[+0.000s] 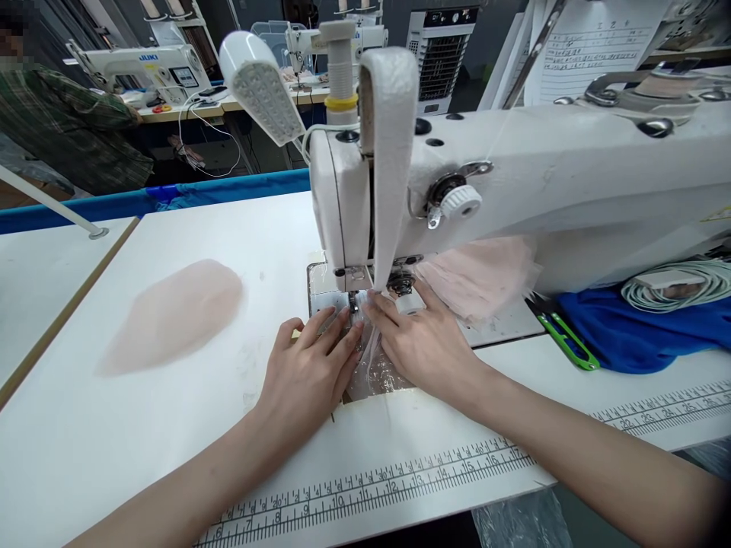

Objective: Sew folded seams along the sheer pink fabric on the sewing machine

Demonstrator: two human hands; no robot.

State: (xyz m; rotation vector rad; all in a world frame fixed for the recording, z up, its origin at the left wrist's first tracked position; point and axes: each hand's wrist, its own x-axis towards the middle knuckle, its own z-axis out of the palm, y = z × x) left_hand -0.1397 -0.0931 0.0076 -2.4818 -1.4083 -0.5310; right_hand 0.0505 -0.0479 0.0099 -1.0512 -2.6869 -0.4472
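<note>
My left hand (308, 369) lies on the sewing machine bed just left of the presser foot (352, 301), fingers bent slightly and apart. Opposite it, my right hand (426, 346) has its thumb and index finger together beside the foot, on a narrow strip of sheer pale fabric (372, 356). Another finger reaches out to the right under the machine head. The fabric runs between both hands toward the needle area; its edges are hard to make out. The white sewing machine (514, 167) stands over both hands.
A sheer pink fabric piece (177, 316) lies on the left of the table. More pink pieces (480, 278) are under the machine arm. Green thread snips (571, 342), blue cloth (674, 327) and coiled cord (679, 285) lie right. A person (68, 122) is at back left.
</note>
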